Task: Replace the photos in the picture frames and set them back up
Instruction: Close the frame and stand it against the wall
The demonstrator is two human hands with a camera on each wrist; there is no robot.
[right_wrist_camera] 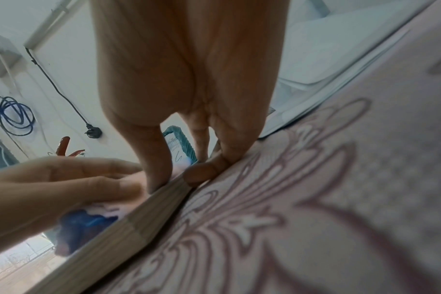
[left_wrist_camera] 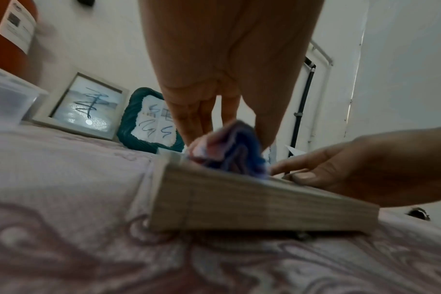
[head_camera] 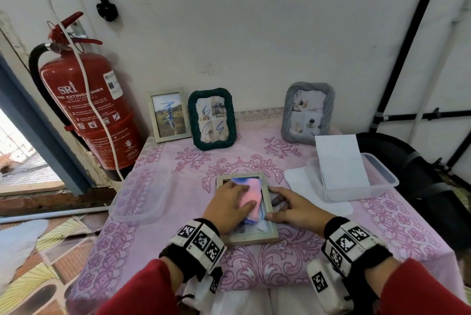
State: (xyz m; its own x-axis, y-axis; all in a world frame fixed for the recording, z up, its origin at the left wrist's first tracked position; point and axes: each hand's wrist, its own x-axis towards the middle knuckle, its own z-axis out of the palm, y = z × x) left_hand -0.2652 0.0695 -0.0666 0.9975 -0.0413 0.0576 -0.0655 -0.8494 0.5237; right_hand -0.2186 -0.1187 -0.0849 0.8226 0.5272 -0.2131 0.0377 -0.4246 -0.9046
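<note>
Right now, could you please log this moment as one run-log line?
left hand: presses cloth on flat frame | right hand: steadies frame's edge | three frames upright behind

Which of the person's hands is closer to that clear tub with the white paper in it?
The right hand. It rests on the right edge of the wooden frame, on the side toward the clear tub. The left hand presses a cloth on the frame's glass, farther away.
</note>
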